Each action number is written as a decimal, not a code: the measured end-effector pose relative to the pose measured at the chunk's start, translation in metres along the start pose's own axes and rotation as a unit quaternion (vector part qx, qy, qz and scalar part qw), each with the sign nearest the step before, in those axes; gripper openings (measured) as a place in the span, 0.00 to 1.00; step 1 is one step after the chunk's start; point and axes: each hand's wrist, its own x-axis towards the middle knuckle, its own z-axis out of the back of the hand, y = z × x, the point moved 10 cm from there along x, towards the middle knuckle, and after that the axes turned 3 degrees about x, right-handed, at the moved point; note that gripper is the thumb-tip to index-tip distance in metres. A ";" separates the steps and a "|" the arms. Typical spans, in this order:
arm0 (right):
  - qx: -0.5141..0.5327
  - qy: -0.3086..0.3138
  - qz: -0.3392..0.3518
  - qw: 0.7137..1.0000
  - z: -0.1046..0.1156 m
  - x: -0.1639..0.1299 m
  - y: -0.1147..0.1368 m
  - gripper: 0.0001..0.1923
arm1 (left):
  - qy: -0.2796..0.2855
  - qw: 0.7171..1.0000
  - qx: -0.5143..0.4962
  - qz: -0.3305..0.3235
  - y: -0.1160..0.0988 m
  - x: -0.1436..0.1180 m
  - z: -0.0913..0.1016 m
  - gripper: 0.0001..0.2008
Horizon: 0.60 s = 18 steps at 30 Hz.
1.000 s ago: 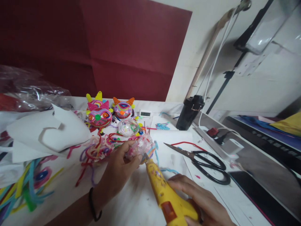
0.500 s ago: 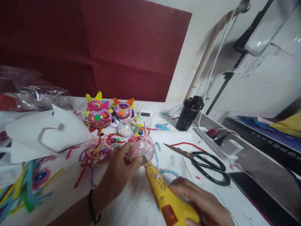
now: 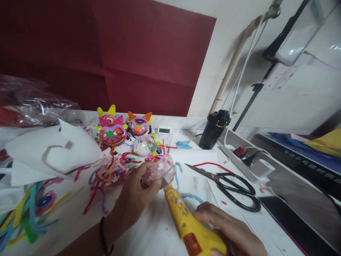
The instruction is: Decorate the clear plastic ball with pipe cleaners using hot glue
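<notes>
While the left hand [image 3: 134,195] pinches a clear ball [image 3: 159,171] wound with coloured strands, fingers curled round its near side, the right hand [image 3: 229,231] is wrapped tight about the grip of a yellow glue gun [image 3: 190,224]; the gun's nozzle touches the ball's lower edge, just above the white table [image 3: 149,231]; black scissors [image 3: 234,186] lie open to the right, near a black flask [image 3: 214,128]; finished bright faces [image 3: 113,132] stand behind, beside loose pipe cleaners [image 3: 29,213]

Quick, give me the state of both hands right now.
Left hand: closed on a clear plastic ball wrapped in coloured pipe cleaners.
Right hand: closed on a yellow glue gun.
</notes>
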 end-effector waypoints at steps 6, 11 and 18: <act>-0.003 0.007 -0.008 1.000 0.001 -0.001 -0.004 0.19 | 0.010 1.000 -0.007 0.009 0.003 0.001 -0.004 0.11; -0.001 -0.003 0.001 1.000 0.003 -0.003 -0.001 0.19 | 0.013 1.000 -0.005 0.010 0.003 0.000 -0.004 0.11; -0.013 -0.019 0.007 1.000 0.007 -0.001 0.003 0.20 | 0.007 1.000 -0.012 0.000 0.000 0.002 -0.003 0.11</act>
